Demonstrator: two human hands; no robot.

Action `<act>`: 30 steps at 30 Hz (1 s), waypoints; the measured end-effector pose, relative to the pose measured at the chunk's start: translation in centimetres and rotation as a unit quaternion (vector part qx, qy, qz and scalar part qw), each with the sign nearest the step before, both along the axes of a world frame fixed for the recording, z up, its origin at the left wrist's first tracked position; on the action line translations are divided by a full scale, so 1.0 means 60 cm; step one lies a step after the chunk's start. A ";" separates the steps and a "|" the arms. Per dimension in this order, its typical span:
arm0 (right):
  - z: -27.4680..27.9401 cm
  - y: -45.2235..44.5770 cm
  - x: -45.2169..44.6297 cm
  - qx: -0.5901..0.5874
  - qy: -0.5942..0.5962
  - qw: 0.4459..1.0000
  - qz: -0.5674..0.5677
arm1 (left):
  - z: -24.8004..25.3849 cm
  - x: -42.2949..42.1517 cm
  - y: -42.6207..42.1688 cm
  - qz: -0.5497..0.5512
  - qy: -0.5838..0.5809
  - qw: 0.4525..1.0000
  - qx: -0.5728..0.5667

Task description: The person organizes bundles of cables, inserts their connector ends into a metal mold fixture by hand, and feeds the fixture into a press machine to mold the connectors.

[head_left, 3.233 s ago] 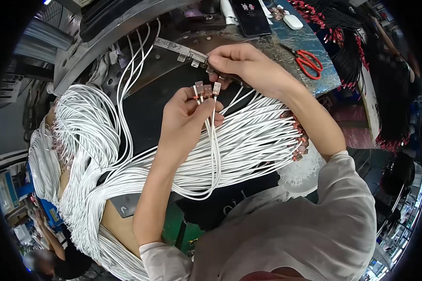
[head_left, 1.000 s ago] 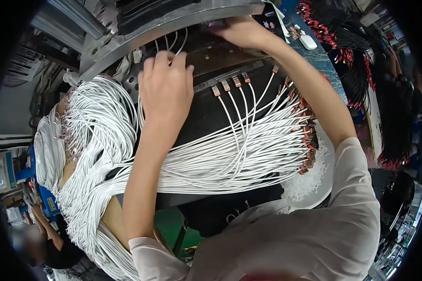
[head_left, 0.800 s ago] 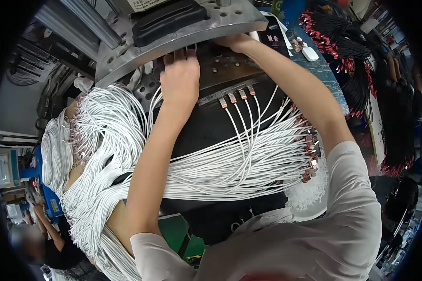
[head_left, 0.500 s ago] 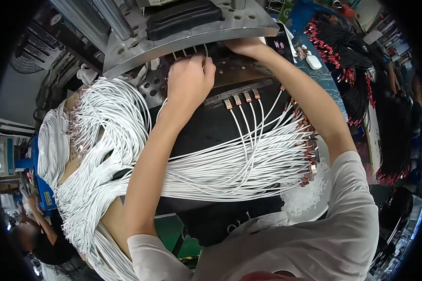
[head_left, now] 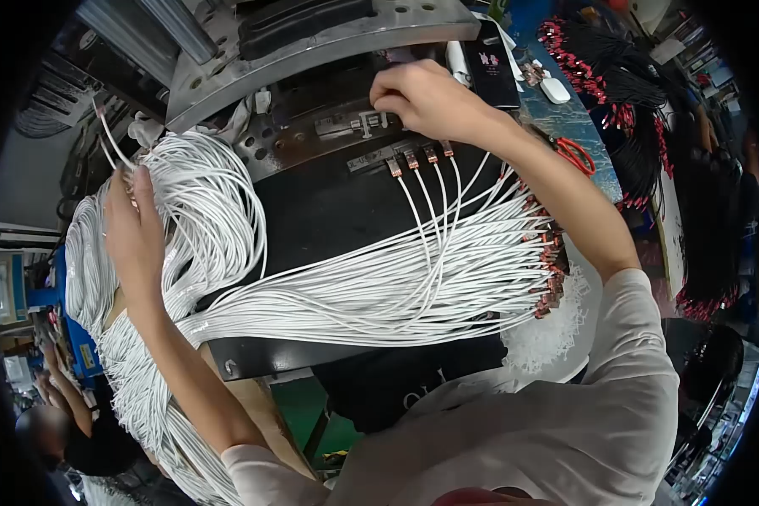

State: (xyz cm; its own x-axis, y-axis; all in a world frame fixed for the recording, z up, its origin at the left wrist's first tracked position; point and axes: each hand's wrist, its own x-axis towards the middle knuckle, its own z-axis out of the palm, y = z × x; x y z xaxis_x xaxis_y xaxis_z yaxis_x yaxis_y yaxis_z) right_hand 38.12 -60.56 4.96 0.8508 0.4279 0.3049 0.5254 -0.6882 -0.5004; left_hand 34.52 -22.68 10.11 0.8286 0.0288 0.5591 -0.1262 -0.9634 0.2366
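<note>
My left hand (head_left: 135, 223), fingers closed, grips a few white cables (head_left: 112, 139) whose ends stick up past the fingertips. It is above a thick looped bundle of white cables (head_left: 215, 181). My right hand (head_left: 430, 99) is curled over a metal mould plate (head_left: 299, 137) under the press. Its fingertips are beside a small pale piece (head_left: 369, 125) on the mould; whether they pinch anything is hidden. In front, several cables with copper-coloured connectors (head_left: 413, 160) sit in a slotted metal bar (head_left: 367, 160). A wide fan of white cables (head_left: 379, 287) lies across the black table.
A heavy steel press plate (head_left: 329, 51) overhangs the mould, with columns (head_left: 143, 42) at left. At right are a phone (head_left: 491, 67), red-handled scissors (head_left: 575, 156), a white mouse-like object (head_left: 554, 90) and black cables (head_left: 620, 76). Clear plastic scraps (head_left: 548, 346) fill a round tray. Another person (head_left: 93, 438) sits at lower left.
My left hand has moved from the mould out to the left, carrying cables. My right hand has come from under the press plate to the mould's front. The view has shifted slightly.
</note>
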 end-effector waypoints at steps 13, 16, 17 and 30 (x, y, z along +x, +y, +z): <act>-0.028 -0.119 -0.091 -0.190 -0.007 0.982 -0.024 | -0.113 -0.161 -0.357 -0.380 0.154 0.912 0.003; -0.002 -0.097 -0.102 -0.092 0.101 0.990 -0.016 | -0.113 -0.136 -0.367 -0.379 0.209 0.901 0.008; -0.011 -0.088 -0.093 -0.065 0.119 0.990 0.026 | -0.115 -0.131 -0.369 -0.368 0.193 0.909 0.014; -0.029 -0.032 0.195 0.194 -0.091 0.976 -0.028 | -0.106 0.102 -0.324 -0.282 0.101 0.953 0.034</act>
State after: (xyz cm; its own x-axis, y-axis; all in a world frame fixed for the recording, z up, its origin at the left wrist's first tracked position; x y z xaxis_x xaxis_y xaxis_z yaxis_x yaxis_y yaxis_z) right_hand 49.82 -62.49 3.24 0.7863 0.2045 0.5831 0.5969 -0.4952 -0.6312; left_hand 40.67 -42.10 3.72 0.7924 -0.4836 0.3718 -0.5873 -0.7695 0.2509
